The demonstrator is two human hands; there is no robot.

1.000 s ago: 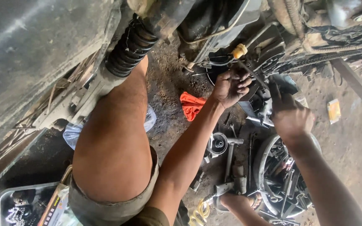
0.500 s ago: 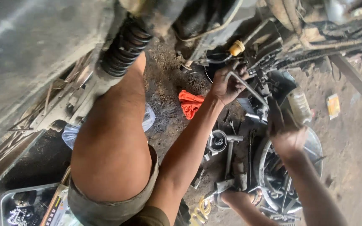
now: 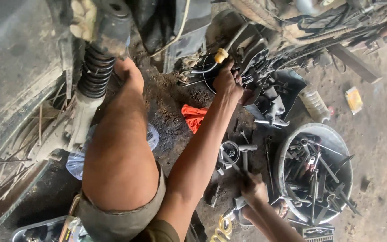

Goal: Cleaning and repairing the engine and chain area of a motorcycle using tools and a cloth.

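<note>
**A:** What has changed in the last second?

**B:** The right hand (image 3: 252,187) has come away from the machine. A moment ago it was raised at the right, near the black parts under the frame; now it is down near the person, on the dirt floor (image 3: 175,125), among the loose metal tools (image 3: 236,154) lying just left of the round metal basin (image 3: 287,152).

**A:** Is it holding anything?

**B:** It looks closed around a dark tool, but the fingers are blurred, so he cannot tell for sure whether it is clamped on one or only touching.

**A:** And the left hand (image 3: 227,83)?

**B:** It has stayed far out, the arm stretched straight, curled onto the black parts (image 3: 258,58) of the machine's underside, just below a small yellow cap (image 3: 221,55). Whether it grips tightly or merely steadies them is not plain.

**A:** So what does that suggest?

**B:** Judging by it, the left hand keeps the place on the machine while the right goes for a tool. The hands are well apart.

**A:** Anything else around?

**B:** An orange rag (image 3: 193,117) lies on the floor left of the outstretched arm, and the bare knee (image 3: 117,161) sits beside a coiled black spring (image 3: 96,74) at the far left.
</note>
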